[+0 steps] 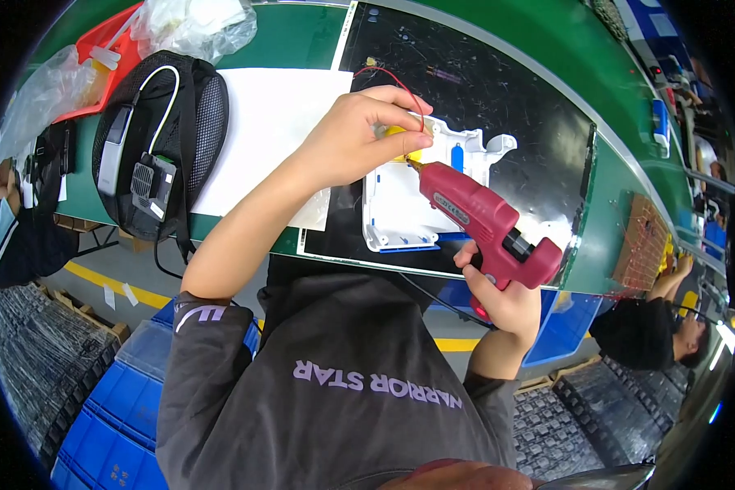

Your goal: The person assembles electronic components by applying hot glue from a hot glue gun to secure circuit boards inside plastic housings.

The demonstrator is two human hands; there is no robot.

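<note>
In my right hand (505,304) is a dark red glue gun (469,204), my fingers closed round its handle. Its metal nozzle points up and left, close to my left fingertips. My left hand (355,135) pinches a thin red wire (398,80) between thumb and fingers, above a white plastic housing (392,214). A round yellow part (394,132) shows partly behind those fingers, at the housing's upper side. The housing lies open side up, with a blue strip (457,157) inside. Where the wire ends is hidden by my fingers.
Under the work lies a black mat (539,143) on a green bench. Left are white paper (253,122), a black mesh bag (208,102) with electronic devices, and a red bin (98,102) with plastic bags. A brown block (641,245) with red wires stands right. Other people sit at both sides.
</note>
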